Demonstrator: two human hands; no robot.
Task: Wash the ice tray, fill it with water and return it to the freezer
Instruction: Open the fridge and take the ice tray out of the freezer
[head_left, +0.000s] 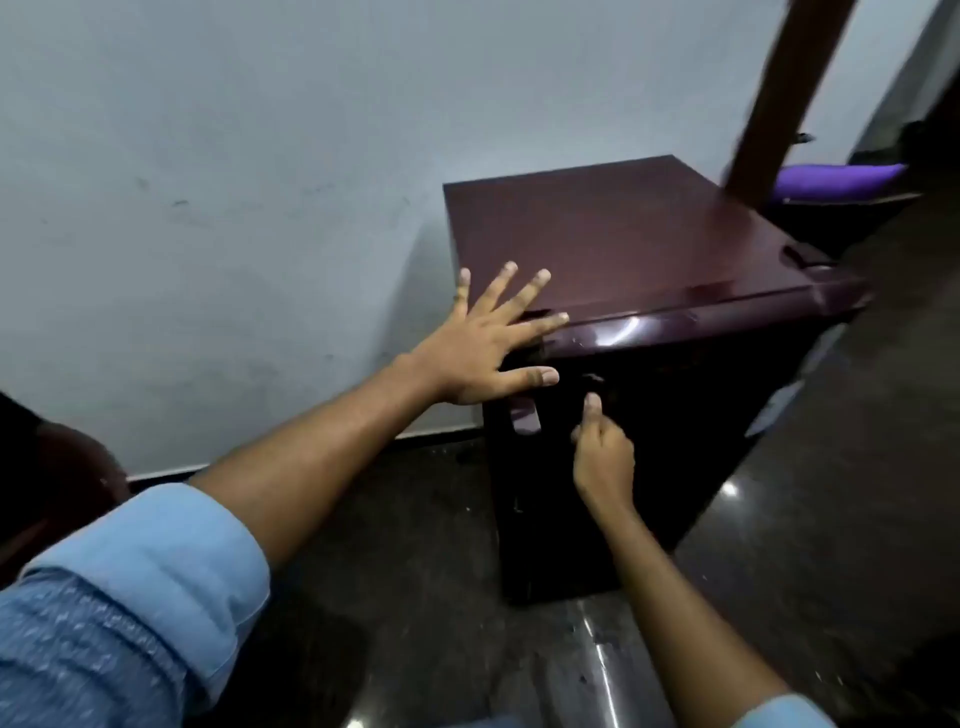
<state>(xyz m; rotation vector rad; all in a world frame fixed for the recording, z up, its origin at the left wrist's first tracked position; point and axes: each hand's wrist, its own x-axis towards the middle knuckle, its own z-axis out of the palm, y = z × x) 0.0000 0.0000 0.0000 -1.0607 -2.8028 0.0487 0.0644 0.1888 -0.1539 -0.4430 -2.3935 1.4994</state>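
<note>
A small dark maroon fridge (634, 244) stands against the pale wall, its door shut. My left hand (483, 343) lies spread flat on the fridge's top left corner, fingers apart, holding nothing. My right hand (602, 452) is curled in front of the door, thumb up, just right of the recessed door handle (524, 415); whether it touches the door I cannot tell. No ice tray is in view.
A brown wooden post (779, 93) rises at the fridge's back right. A purple object (836, 179) lies behind it. The floor (415, 597) is dark and glossy. A pale wall (234, 182) runs along the left.
</note>
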